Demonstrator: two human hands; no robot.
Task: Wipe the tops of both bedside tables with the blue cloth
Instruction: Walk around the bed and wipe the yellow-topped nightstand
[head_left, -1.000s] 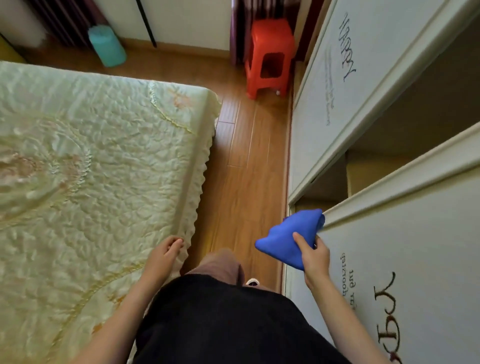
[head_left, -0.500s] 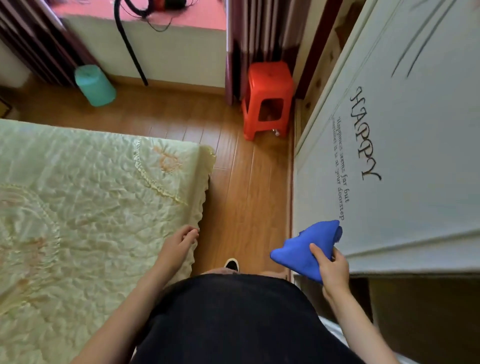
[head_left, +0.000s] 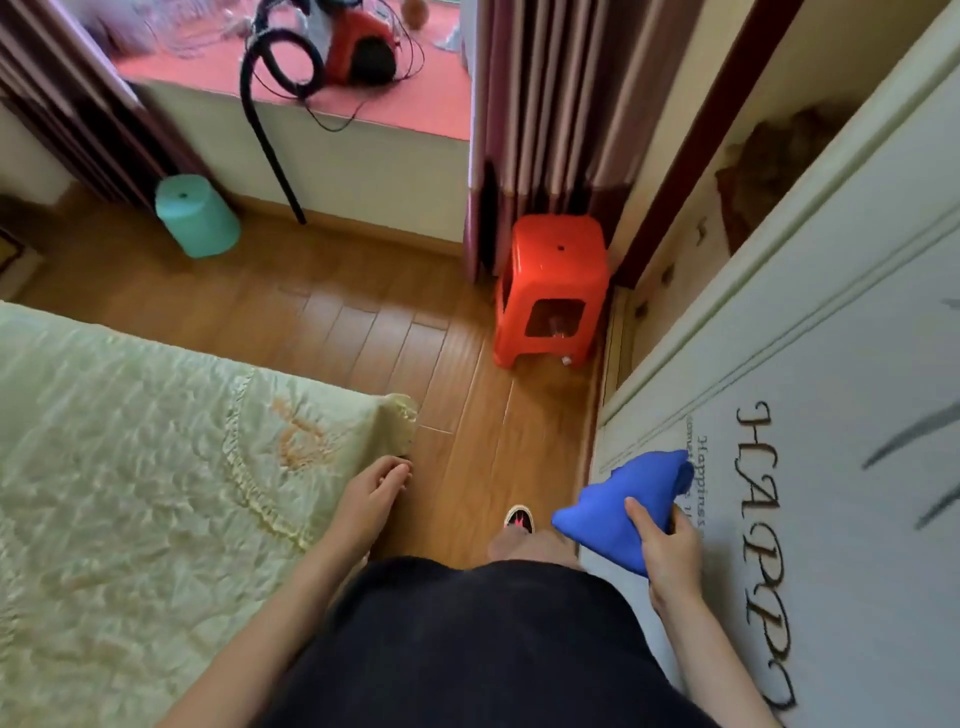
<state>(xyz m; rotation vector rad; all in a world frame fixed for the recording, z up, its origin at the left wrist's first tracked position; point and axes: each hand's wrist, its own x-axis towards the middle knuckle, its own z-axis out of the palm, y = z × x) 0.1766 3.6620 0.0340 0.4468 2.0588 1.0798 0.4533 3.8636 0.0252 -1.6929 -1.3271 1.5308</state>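
Cloth (head_left: 618, 506) bunched in right hand (head_left: 667, 553) fingers, left hand (head_left: 371, 496) loosely curled, empty

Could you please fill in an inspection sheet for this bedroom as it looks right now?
Surface: no bedside table in view; wooden floor and bed cover only.
Job's things: blue cloth, bunched, in right hand, by the wardrobe door.
Clutter: orange stool and teal stool on the floor.
Hands: left hand empty, fingers loosely curled at the bed's edge.
Cables: black hose and thin wires around a red appliance on the sill.
Surroundings: curtains.
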